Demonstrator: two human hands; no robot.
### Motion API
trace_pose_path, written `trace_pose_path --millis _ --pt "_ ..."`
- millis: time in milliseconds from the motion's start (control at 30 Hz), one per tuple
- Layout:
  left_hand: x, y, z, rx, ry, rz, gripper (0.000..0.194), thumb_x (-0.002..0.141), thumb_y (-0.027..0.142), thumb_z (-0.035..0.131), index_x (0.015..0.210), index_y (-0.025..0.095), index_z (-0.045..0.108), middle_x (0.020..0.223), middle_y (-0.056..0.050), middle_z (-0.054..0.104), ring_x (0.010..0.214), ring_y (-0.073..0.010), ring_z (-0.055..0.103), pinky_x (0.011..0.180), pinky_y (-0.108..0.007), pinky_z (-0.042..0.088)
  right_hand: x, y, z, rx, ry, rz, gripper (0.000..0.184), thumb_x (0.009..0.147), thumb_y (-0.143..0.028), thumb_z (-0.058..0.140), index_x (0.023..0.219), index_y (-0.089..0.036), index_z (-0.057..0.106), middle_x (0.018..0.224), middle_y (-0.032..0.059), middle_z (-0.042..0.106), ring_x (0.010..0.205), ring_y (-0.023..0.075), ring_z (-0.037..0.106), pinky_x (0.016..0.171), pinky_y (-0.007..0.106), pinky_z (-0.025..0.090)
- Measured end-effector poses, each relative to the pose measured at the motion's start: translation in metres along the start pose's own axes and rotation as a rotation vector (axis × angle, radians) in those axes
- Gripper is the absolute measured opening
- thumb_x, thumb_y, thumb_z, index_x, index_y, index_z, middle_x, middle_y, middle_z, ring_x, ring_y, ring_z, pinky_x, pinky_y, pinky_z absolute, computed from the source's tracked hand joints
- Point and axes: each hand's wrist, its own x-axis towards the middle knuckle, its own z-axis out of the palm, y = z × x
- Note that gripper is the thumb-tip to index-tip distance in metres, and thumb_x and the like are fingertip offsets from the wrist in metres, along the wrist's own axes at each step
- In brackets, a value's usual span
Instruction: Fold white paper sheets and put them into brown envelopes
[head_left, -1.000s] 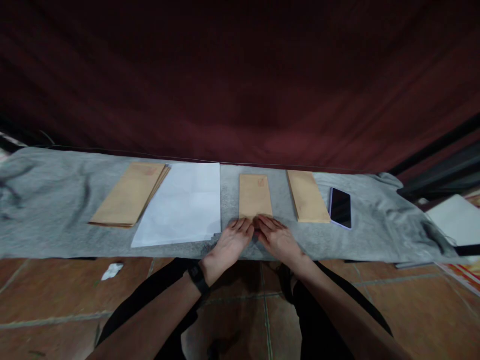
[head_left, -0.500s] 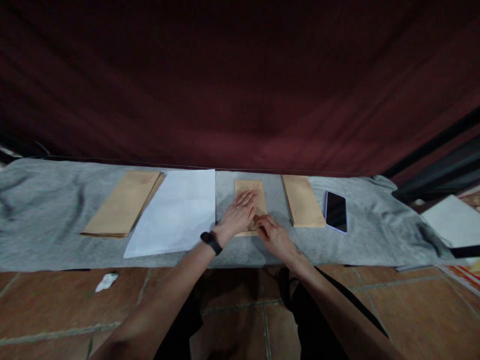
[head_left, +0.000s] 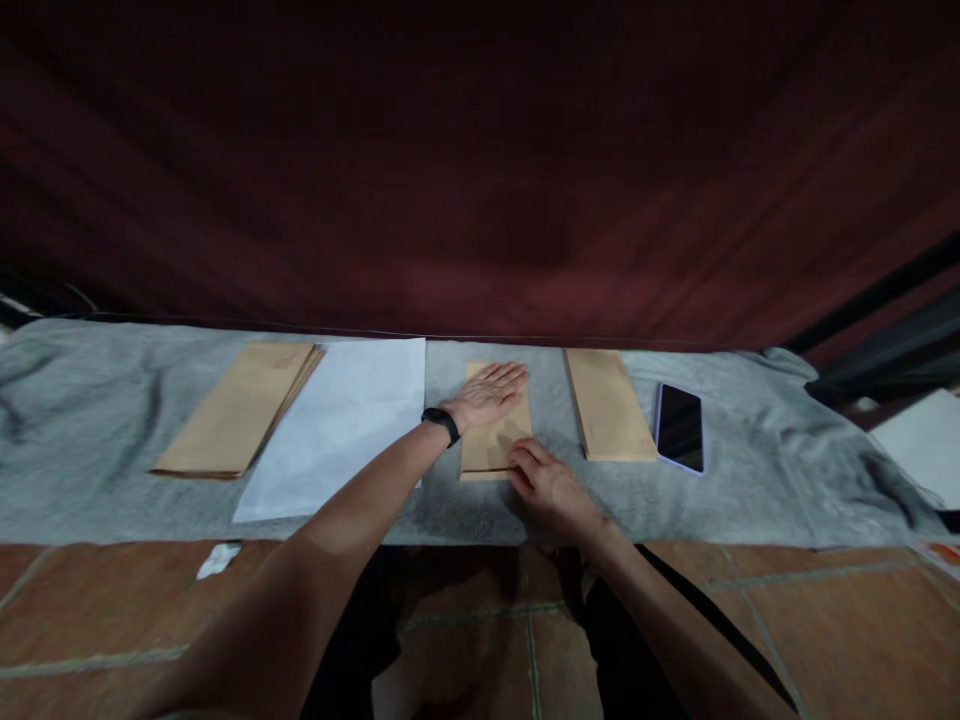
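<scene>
A brown paper envelope [head_left: 484,450] lies on the grey cloth in front of me, with a folded strip along its near edge. My left hand [head_left: 489,393] rests flat across its upper part, fingers stretched to the right, a black band on the wrist. At the near right corner, my right hand [head_left: 547,480] has its fingers curled together on the envelope's edge. Its fingertips are partly hidden, but they seem to pinch the paper there.
Large white paper [head_left: 352,420] lies to the left, beside a stack of brown envelopes [head_left: 232,410]. To the right are another brown envelope stack [head_left: 611,405] and a phone [head_left: 680,428]. A dark red curtain [head_left: 480,200] hangs behind the grey cloth [head_left: 772,450]. White scrap [head_left: 217,560] lies on the tiled floor.
My left hand has slid up the envelope and turned more to the right. My right hand has moved slightly down, staying at the near right corner.
</scene>
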Motion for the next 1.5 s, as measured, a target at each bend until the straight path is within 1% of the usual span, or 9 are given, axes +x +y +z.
trace_pose_path --millis 233,533,700,800,933,1033,1133,1267,1500 --pt "-0.032 0.027 0.005 -0.056 -0.069 0.062 0.057 0.105 0.036 0.023 0.159 0.02 0.024 0.169 -0.003 0.02 0.156 -0.0131 0.011 0.127 -0.035 0.008 -0.001 0.003 -0.003 -0.018 -0.034 0.0 0.023 0.097 -0.014 0.051 0.114 -0.019 0.065 0.121 0.0083 0.066 0.107 0.0173 0.065 0.096 0.032 0.053" --pt "-0.076 0.057 -0.002 -0.161 -0.145 0.075 0.055 0.106 0.036 0.019 0.159 0.02 0.026 0.167 -0.003 0.024 0.155 -0.0105 0.015 0.126 -0.033 0.013 -0.001 0.018 -0.014 0.264 -0.052 -0.085 0.024 0.094 -0.012 0.054 0.107 -0.022 0.071 0.114 0.0052 0.073 0.109 0.017 0.067 0.098 0.035 0.053" --pt "-0.092 0.072 -0.004 -0.23 -0.168 0.026 0.057 0.107 0.042 0.02 0.158 0.016 0.026 0.166 -0.006 0.025 0.154 -0.0114 0.018 0.126 -0.031 0.016 0.002 0.028 -0.017 0.355 -0.072 -0.017 0.027 0.095 -0.012 0.049 0.098 -0.023 0.074 0.105 0.0023 0.076 0.099 0.0171 0.071 0.092 0.034 0.055" --pt "-0.103 0.087 -0.007 -0.219 -0.162 -0.002 0.057 0.107 0.044 0.023 0.156 0.017 0.034 0.164 -0.007 0.031 0.153 -0.0127 0.024 0.125 -0.031 0.018 0.007 0.037 -0.014 0.384 -0.002 0.047 0.026 0.096 -0.016 0.049 0.097 -0.022 0.075 0.1 0.0028 0.077 0.094 0.0172 0.072 0.089 0.032 0.056" --pt "-0.119 0.113 -0.009 -0.19 -0.047 -0.017 0.056 0.108 0.045 0.024 0.152 0.015 0.041 0.16 -0.008 0.04 0.15 -0.0143 0.032 0.123 -0.031 0.025 0.015 0.045 -0.008 0.223 0.122 0.075 0.034 0.1 -0.025 0.044 0.123 -0.02 0.069 0.125 0.008 0.072 0.118 0.0189 0.066 0.103 0.036 0.052" --pt "-0.124 0.126 -0.006 -0.157 0.084 -0.048 0.049 0.107 0.041 0.032 0.146 0.016 0.048 0.154 -0.01 0.05 0.144 -0.0173 0.043 0.12 -0.035 0.033 0.021 0.047 0.001 -0.029 0.048 0.011 0.043 0.105 -0.031 0.038 0.141 -0.019 0.058 0.148 0.0104 0.057 0.139 0.0205 0.05 0.117 0.043 0.041" --pt "-0.118 0.129 -0.004 -0.113 0.092 -0.05 0.038 0.103 0.026 0.042 0.135 0.012 0.057 0.143 -0.013 0.06 0.134 -0.0201 0.055 0.114 -0.037 0.041 0.028 0.049 0.011 -0.214 -0.037 0.028 0.053 0.107 -0.039 0.031 0.154 -0.018 0.041 0.161 0.0093 0.038 0.149 0.023 0.036 0.122 0.047 0.031" --pt "-0.112 0.131 -0.002 -0.018 0.062 -0.04 0.038 0.098 0.009 0.044 0.134 0.009 0.056 0.142 -0.014 0.06 0.133 -0.0209 0.055 0.111 -0.036 0.044 0.04 0.055 0.021 -0.307 -0.055 0.096 0.06 0.107 -0.044 0.022 0.16 -0.017 0.027 0.165 0.0078 0.029 0.152 0.0229 0.027 0.125 0.047 0.024" --pt "-0.116 0.133 0.004 0.115 0.103 -0.035 0.036 0.097 0.006 0.042 0.131 0.009 0.055 0.139 -0.015 0.06 0.129 -0.0218 0.056 0.103 -0.034 0.051 0.081 0.067 0.03 -0.391 0.045 0.176 0.061 0.106 -0.045 0.022 0.159 -0.017 0.029 0.163 0.0094 0.033 0.15 0.0251 0.032 0.123 0.047 0.024"
